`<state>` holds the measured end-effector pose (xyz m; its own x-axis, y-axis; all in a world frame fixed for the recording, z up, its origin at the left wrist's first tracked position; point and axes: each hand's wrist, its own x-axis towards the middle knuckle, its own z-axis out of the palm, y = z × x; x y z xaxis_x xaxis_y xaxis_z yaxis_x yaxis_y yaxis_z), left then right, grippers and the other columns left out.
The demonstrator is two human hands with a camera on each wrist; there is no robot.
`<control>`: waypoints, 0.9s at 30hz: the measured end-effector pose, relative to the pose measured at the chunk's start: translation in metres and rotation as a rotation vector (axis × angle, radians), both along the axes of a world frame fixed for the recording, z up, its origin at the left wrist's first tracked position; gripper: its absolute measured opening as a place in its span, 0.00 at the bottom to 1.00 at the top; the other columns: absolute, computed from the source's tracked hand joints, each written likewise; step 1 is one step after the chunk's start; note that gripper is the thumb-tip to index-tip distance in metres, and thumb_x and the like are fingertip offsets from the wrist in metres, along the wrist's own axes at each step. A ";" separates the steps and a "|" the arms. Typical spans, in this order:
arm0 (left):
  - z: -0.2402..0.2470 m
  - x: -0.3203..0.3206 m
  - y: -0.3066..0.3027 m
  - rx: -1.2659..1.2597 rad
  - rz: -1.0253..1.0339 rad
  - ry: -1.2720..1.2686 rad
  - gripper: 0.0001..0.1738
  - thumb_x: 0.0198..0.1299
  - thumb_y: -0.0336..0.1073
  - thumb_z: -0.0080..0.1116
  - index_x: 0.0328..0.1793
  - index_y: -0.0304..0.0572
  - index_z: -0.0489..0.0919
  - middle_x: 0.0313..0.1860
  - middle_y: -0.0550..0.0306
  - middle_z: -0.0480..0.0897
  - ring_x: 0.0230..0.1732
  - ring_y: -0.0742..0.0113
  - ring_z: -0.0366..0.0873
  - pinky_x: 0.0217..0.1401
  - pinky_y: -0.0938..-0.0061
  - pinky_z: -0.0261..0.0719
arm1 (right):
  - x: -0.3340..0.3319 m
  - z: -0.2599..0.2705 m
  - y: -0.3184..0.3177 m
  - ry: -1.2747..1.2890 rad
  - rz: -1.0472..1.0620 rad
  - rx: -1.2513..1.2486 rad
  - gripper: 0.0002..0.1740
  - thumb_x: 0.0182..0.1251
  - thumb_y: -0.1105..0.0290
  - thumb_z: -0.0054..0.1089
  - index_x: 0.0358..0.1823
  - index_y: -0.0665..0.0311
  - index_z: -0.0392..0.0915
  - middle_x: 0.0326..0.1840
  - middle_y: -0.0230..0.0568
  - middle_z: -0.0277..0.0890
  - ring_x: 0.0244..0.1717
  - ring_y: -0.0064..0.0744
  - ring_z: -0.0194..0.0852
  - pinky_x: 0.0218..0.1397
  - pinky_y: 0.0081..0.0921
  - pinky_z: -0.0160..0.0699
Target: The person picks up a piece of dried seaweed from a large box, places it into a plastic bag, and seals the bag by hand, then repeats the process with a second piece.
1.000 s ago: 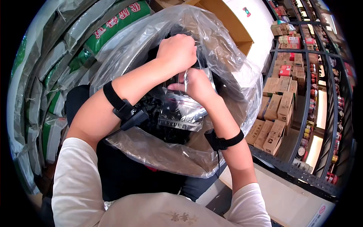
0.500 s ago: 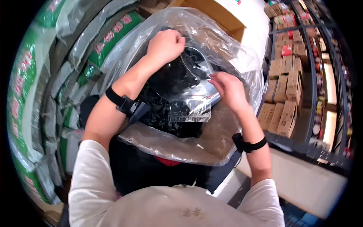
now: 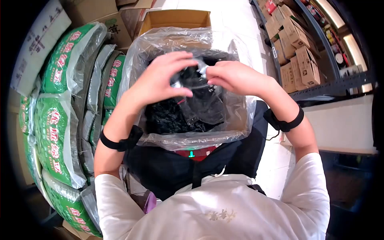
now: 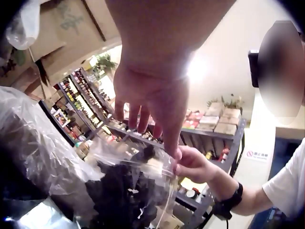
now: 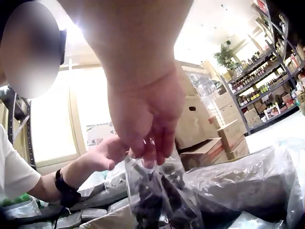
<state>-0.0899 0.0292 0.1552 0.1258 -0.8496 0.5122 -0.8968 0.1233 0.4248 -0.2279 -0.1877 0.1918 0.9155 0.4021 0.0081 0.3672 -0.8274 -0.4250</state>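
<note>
My right hand (image 3: 240, 80) pinches the top edge of a clear plastic bag (image 3: 206, 106) in the head view. Dark, crinkled dried pieces (image 4: 126, 191) fill the bag in the left wrist view. Beside the bag's mouth, my left hand (image 3: 160, 78) has its fingers spread and thumb apart; its fingertips come close to the right hand's. Both hands are above a box lined with a large clear plastic liner (image 3: 188, 142). More black crinkled pieces (image 3: 160, 118) lie inside the liner, partly hidden under the bag and hands.
Stacked green-and-white sacks (image 3: 56, 136) stand along the left. An open cardboard box (image 3: 176, 18) is just beyond the lined box. At the right, a metal shelf (image 3: 332, 84) holds small cartons (image 3: 308, 64) and jars. The lined box stands right before the person's crossed legs.
The bag, lying over the black pieces with its mouth stretched between both hands, is now gripped by the right hand. The left hand has released its edge and spread its fingers. The head view has shifted.
</note>
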 end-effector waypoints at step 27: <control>0.008 -0.154 -0.051 0.820 -0.121 -0.237 0.38 0.46 0.58 0.70 0.57 0.35 0.79 0.51 0.32 0.80 0.48 0.46 0.82 0.49 0.61 0.81 | -0.168 -0.068 -0.009 -0.514 -0.125 0.157 0.06 0.55 0.70 0.58 0.34 0.58 0.77 0.33 0.35 0.73 0.44 0.38 0.73 0.57 0.32 0.69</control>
